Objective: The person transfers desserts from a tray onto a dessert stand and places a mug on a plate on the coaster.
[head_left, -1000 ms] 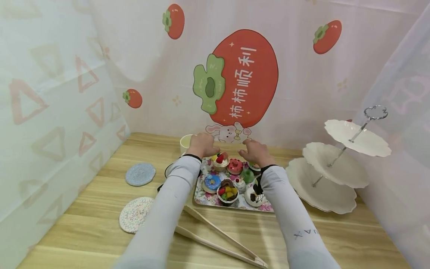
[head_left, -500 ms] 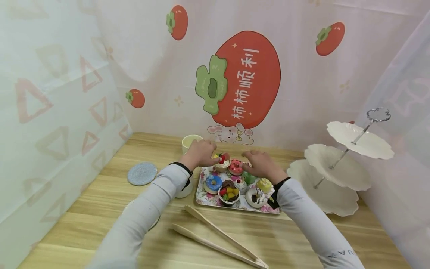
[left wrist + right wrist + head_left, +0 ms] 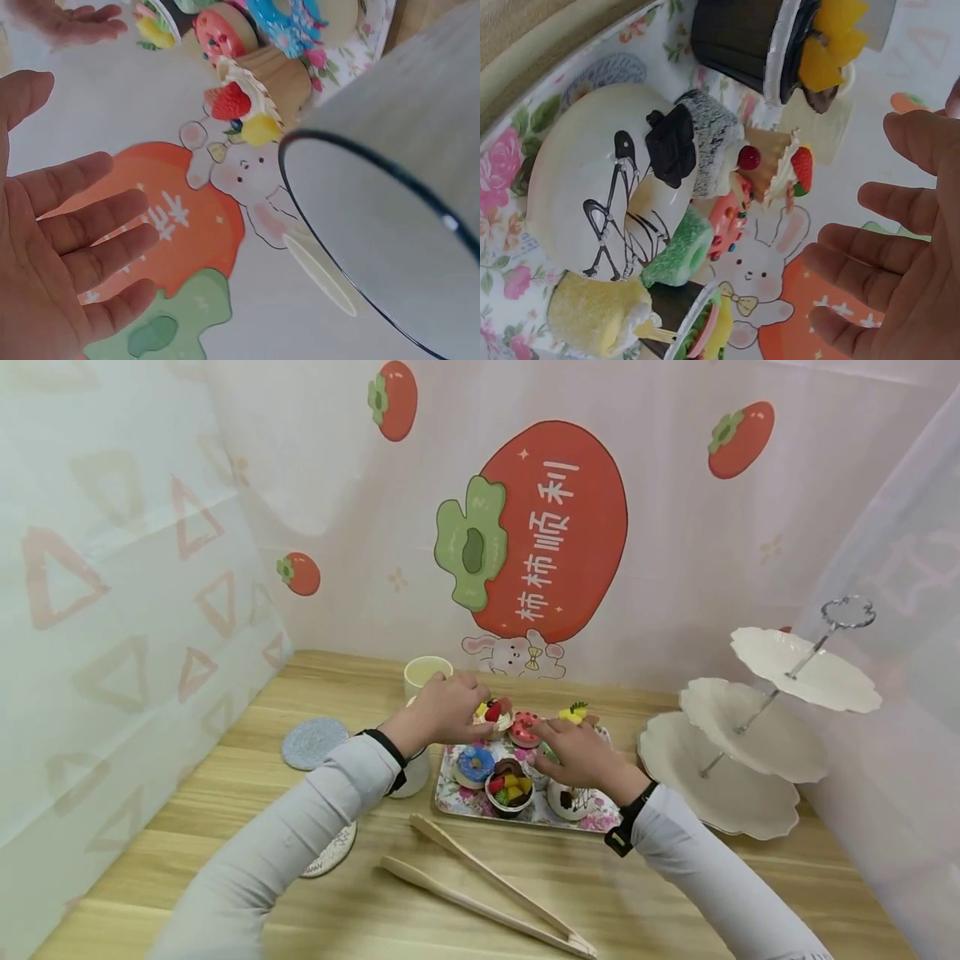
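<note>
A floral tray (image 3: 457, 804) bears toy-like cakes and doughnuts. Above its back left corner hovers my left hand (image 3: 444, 710), fingers spread loosely and palm bare in the left wrist view, close to a strawberry-topped cupcake (image 3: 492, 714). My right hand (image 3: 581, 753) reaches over the tray's right side and hides part of a green doughnut (image 3: 681, 251); its palm holds nothing. Near it are a red doughnut (image 3: 522, 728) and a white doughnut with chocolate lines (image 3: 592, 180). At the front left sit a blue doughnut (image 3: 474, 766) and a fruit-topped cupcake (image 3: 510, 791).
Wooden tongs (image 3: 480, 906) lie spread in front of the tray. Left of it stand a pale yellow cup (image 3: 427, 673) and a dark-rimmed white mug (image 3: 420, 112), with two round coasters, blue (image 3: 315, 743) and stitched white (image 3: 333, 856). A three-tier stand (image 3: 712, 789) is at right.
Both hands have come down and nearer from the tray's back edge. The forearms have swung outward, and the right hand has moved lower over the tray. The cakes stay on the tray.
</note>
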The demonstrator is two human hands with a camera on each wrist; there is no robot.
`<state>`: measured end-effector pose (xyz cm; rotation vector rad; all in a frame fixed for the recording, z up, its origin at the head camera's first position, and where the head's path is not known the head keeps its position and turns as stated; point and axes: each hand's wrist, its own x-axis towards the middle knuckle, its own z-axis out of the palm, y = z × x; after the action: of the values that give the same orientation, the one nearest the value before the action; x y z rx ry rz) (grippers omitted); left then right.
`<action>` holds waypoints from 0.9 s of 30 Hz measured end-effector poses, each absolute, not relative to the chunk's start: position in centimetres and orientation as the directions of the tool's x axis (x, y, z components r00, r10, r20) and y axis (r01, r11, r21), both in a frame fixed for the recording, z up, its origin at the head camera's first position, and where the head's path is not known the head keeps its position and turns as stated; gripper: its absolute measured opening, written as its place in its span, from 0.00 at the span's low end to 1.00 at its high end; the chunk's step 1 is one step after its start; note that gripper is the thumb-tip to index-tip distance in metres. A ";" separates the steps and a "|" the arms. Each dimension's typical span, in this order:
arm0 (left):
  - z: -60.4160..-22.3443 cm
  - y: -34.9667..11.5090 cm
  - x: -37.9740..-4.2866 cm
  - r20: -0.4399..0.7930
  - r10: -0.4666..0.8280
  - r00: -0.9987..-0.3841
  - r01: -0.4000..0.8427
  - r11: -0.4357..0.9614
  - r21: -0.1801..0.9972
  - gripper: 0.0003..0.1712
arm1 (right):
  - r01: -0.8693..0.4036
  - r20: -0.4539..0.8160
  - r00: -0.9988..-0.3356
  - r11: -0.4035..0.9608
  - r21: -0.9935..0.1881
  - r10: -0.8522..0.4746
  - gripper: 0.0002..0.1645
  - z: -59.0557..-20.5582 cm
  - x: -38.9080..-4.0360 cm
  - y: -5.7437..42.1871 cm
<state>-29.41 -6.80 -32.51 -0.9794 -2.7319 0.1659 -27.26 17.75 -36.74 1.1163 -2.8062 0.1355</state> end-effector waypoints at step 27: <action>-34.8 -7.9 -21.7 0.257 0.803 -0.537 0.783 0.588 -0.200 0.27 | -0.803 0.273 -0.587 0.590 -0.083 -0.762 0.27 -37.0 -20.3 18.9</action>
<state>-21.67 -7.86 -34.79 -1.2915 -2.4998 0.0862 -20.34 18.90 -36.96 1.3027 -2.6099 0.2927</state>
